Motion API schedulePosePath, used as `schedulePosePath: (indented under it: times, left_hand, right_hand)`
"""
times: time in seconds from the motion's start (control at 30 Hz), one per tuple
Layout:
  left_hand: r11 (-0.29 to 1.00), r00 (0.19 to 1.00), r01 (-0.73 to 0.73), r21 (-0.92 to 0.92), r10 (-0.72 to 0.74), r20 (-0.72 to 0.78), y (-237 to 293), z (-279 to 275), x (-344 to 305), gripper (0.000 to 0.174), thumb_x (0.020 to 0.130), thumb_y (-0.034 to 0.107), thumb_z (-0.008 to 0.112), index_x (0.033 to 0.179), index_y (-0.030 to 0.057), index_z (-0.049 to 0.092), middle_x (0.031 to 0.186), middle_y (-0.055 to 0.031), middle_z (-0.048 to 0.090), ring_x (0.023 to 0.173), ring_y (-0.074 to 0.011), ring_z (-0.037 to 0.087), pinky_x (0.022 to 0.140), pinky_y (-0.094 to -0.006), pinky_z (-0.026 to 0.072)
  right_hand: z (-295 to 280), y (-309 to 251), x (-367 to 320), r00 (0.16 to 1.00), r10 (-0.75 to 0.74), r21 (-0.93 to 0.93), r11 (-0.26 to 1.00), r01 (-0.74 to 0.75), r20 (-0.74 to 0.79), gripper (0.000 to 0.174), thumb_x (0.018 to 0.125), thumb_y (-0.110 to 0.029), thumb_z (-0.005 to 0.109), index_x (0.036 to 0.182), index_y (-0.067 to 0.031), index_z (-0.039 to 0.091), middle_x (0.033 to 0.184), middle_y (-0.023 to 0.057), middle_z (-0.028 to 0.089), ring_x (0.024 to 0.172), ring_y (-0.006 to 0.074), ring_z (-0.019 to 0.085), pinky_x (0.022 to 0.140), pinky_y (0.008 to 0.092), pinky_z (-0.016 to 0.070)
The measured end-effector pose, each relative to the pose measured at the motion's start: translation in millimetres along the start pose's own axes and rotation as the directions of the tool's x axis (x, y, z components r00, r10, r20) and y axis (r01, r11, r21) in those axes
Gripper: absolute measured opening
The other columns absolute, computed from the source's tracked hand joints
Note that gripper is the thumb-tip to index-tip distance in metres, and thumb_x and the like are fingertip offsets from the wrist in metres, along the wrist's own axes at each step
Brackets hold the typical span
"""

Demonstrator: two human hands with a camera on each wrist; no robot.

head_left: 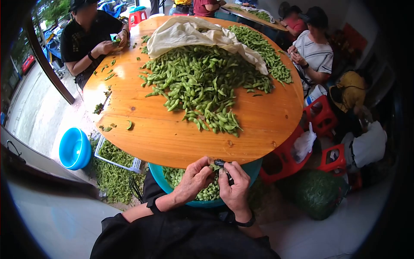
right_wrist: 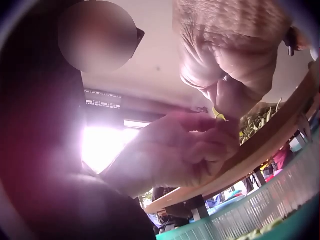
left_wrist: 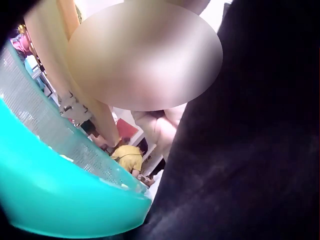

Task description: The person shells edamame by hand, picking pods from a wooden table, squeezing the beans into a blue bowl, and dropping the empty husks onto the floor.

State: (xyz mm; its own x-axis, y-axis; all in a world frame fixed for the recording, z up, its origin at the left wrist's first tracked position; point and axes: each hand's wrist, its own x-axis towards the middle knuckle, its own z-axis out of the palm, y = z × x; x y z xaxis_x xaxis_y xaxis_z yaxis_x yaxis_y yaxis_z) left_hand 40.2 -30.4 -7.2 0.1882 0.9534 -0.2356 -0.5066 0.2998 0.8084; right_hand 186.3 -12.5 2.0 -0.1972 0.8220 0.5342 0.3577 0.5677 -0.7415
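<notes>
Just off the table's near edge, my left hand (head_left: 195, 180) and right hand (head_left: 235, 186) meet, fingers curled. Between their fingertips they pinch a small green bean pod (head_left: 213, 167), mostly hidden by the fingers. Dark coverings show at the right hand's fingertips. In the right wrist view, a yellow-green bit of the pod (right_wrist: 219, 115) sticks out where the two hands come together. Below them stands a teal basin (head_left: 157, 176) with pale green shelled beans (head_left: 209, 192) in it. The left wrist view shows the basin's side and a blurred patch over much of the scene.
A heap of green pods (head_left: 194, 80) lies on the round wooden table (head_left: 172, 144), partly under a white cloth (head_left: 185, 32). At left are a blue basin (head_left: 75, 148), a white crate (head_left: 137, 165) and pods on the floor. Red stools (head_left: 321, 114) stand at right. Other people sit around.
</notes>
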Motion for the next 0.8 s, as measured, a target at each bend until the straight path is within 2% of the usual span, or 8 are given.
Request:
schedulePosePath:
  times: [0.1, 0.23, 0.3, 0.4, 0.47, 0.5, 0.6, 0.8]
  left_hand:
    - [0.996, 1.0, 0.013, -0.087, -0.012, 0.008, -7.6, -8.7, -0.6, 0.01, 0.094, 0.004, 0.045, 0.1, 0.0077, 0.053, 0.071, 0.0034, 0.048, 0.056, -0.0055, 0.038, 0.052, -0.0204, 0.031]
    - [0.919, 0.983, -0.1, 0.38, 0.032, 0.182, 9.5, -8.9, -6.9, 0.021, 0.095, 0.007, 0.05, 0.112, 0.0026, 0.061, 0.083, -0.0019, 0.065, 0.073, -0.0108, 0.058, 0.069, -0.0255, 0.0477]
    - [0.643, 0.924, -0.326, 0.693, 0.061, 0.377, 34.0, -18.0, -9.9, 0.018, 0.093, 0.008, 0.054, 0.106, -0.0004, 0.064, 0.086, -0.0072, 0.071, 0.084, -0.017, 0.068, 0.076, -0.0312, 0.0531]
    - [0.515, 0.891, -0.433, 0.74, 0.12, 0.438, 67.7, -30.8, -4.2, 0.019, 0.092, 0.003, 0.057, 0.108, 0.0019, 0.067, 0.086, -0.0072, 0.073, 0.09, -0.0171, 0.07, 0.082, -0.0317, 0.0537]
    - [0.319, 0.91, -0.403, 0.858, 0.245, 0.336, 86.0, -32.4, 9.1, 0.021, 0.086, -0.001, 0.061, 0.106, 0.0026, 0.068, 0.089, -0.0111, 0.071, 0.084, -0.0234, 0.07, 0.074, -0.0329, 0.0556]
    - [0.12, 0.802, -0.534, 0.837, 0.385, 0.457, 88.4, -41.4, 25.9, 0.021, 0.085, -0.001, 0.061, 0.105, 0.0026, 0.068, 0.087, -0.0138, 0.069, 0.078, -0.0279, 0.068, 0.068, -0.0355, 0.0551]
    - [-0.139, 0.754, -0.441, 0.887, 0.479, 0.45, 92.8, -55.9, 68.1, 0.021, 0.082, 0.001, 0.061, 0.102, 0.0044, 0.068, 0.09, -0.0134, 0.06, 0.078, -0.0327, 0.062, 0.07, -0.041, 0.0512]
    - [-0.206, 0.821, -0.368, 0.907, 0.385, 0.421, 93.4, -72.4, 97.2, 0.027, 0.079, 0.004, 0.061, 0.104, 0.0067, 0.067, 0.092, -0.0112, 0.059, 0.089, -0.0332, 0.061, 0.076, -0.0422, 0.05]
  right_hand:
    - [-2.9, 2.1, -2.8, 1.0, 0.028, 0.017, 0.999, -0.029, 0.007, 0.011, 0.084, 0.002, 0.059, 0.094, 0.0079, 0.06, 0.075, 0.0099, 0.054, 0.058, 0.017, 0.056, 0.053, 0.0292, 0.0431]
    - [-32.0, 13.8, -2.5, 0.986, 0.132, 0.03, 0.991, -0.129, -0.104, 0.009, 0.089, 0.0, 0.053, 0.094, 0.0031, 0.06, 0.074, 0.0008, 0.052, 0.055, 0.0058, 0.05, 0.048, 0.0225, 0.0391]
    - [-72.7, 27.1, -1.7, 0.907, 0.326, -0.092, 0.928, -0.36, -0.266, 0.014, 0.089, -0.001, 0.053, 0.097, 0.0031, 0.063, 0.075, 0.0092, 0.055, 0.063, 0.0157, 0.056, 0.057, 0.0304, 0.0444]
    - [-125.7, 72.0, -12.5, 0.889, 0.24, -0.576, 0.689, -0.439, -0.39, 0.028, 0.087, -0.004, 0.057, 0.113, 0.0062, 0.059, 0.096, 0.0294, 0.064, 0.085, 0.0463, 0.063, 0.073, 0.0481, 0.049]
    - [-142.3, 91.7, -27.4, 0.868, 0.256, -0.578, 0.662, -0.478, -0.425, 0.032, 0.085, -0.003, 0.058, 0.115, 0.0088, 0.058, 0.096, 0.0321, 0.064, 0.089, 0.0457, 0.063, 0.075, 0.0479, 0.0493]
    - [-142.0, 90.7, -30.6, 0.87, 0.255, -0.574, 0.667, -0.474, -0.422, 0.032, 0.085, -0.003, 0.058, 0.115, 0.0088, 0.058, 0.096, 0.0321, 0.064, 0.089, 0.0457, 0.063, 0.075, 0.0479, 0.0493]
    - [-138.3, 86.8, -35.5, 0.854, 0.335, -0.522, 0.682, -0.511, -0.399, 0.032, 0.085, -0.002, 0.057, 0.114, 0.0103, 0.059, 0.096, 0.0325, 0.064, 0.09, 0.0455, 0.063, 0.077, 0.0473, 0.0495]
    - [-123.0, 86.8, -33.4, 0.882, 0.304, -0.474, 0.754, -0.454, -0.361, 0.026, 0.084, 0.001, 0.055, 0.107, 0.01, 0.062, 0.093, 0.0298, 0.065, 0.089, 0.0444, 0.064, 0.079, 0.045, 0.0501]
